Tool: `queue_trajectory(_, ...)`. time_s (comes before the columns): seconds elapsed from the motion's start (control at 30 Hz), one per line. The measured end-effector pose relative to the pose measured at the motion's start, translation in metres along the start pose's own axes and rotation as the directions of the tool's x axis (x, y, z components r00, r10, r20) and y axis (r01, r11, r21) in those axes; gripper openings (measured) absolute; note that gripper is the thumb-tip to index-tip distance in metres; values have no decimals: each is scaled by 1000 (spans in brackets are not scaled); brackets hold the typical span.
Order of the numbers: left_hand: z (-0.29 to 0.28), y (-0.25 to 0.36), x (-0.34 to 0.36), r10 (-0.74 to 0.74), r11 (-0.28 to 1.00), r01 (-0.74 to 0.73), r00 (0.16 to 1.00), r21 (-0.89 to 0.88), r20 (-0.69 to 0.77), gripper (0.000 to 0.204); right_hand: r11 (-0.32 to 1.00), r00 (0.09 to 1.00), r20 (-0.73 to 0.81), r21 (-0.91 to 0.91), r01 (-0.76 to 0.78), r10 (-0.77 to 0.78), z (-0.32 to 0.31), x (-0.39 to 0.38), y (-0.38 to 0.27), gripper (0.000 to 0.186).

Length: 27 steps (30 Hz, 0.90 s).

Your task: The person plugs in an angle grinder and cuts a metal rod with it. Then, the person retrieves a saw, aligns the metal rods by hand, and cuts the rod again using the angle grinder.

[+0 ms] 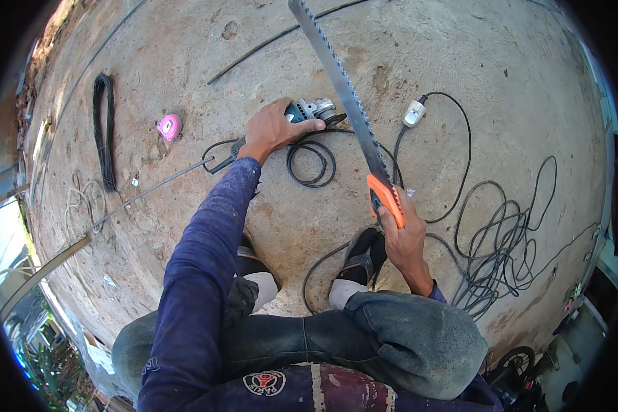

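Observation:
My right hand (pixel 404 235) is closed round the orange handle of a hand saw (pixel 350 96). Its long toothed blade points up and away to the left, raised above the ground. Further left, my left hand (pixel 273 130) grips the body of a teal angle grinder (pixel 297 112) that lies on the concrete. The grinder's metal head shows beyond my thumb, and its rear end sticks out below my wrist. My left fingertips are mostly hidden behind the hand. A black cord lies coiled just right of the grinder.
A pink tape measure (pixel 169 126) and a bundle of dark wire (pixel 104 130) lie at left. A thin metal rod (pixel 159 185) slants toward my left forearm. At right are a white socket connector (pixel 414 113) and a tangled black cable (pixel 496 255). My feet stand between my hands.

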<state>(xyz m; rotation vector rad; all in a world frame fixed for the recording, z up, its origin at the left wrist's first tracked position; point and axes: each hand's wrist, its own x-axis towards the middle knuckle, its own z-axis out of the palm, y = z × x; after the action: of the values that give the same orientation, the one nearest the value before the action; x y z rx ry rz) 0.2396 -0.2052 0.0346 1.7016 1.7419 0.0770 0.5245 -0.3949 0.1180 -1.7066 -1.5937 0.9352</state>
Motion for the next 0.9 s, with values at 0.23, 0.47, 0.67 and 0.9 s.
queue_trajectory(0.23, 3, -7, -2, 66, 998, -65, 996, 12, -60, 105, 995, 999, 53, -103, 17, -11, 6, -11, 10, 42)
queue_trajectory(0.47, 2, -8, -3, 62, 998, -62, 997, 4, -39, 101, 993, 995, -11, -61, 100, -101, 2, 4, -6, 45)
queue_trajectory(0.67, 3, -8, -3, 76, 997, -77, 995, -3, -65, 96, 982, 986, 111, -152, -111, 128, 5, 12, -2, 43)
queue_trajectory(0.9, 5, -8, -4, 83, 996, -84, 995, -6, -63, 94, 991, 985, 110, -22, -130, 132, 7, 7, -1, 43)
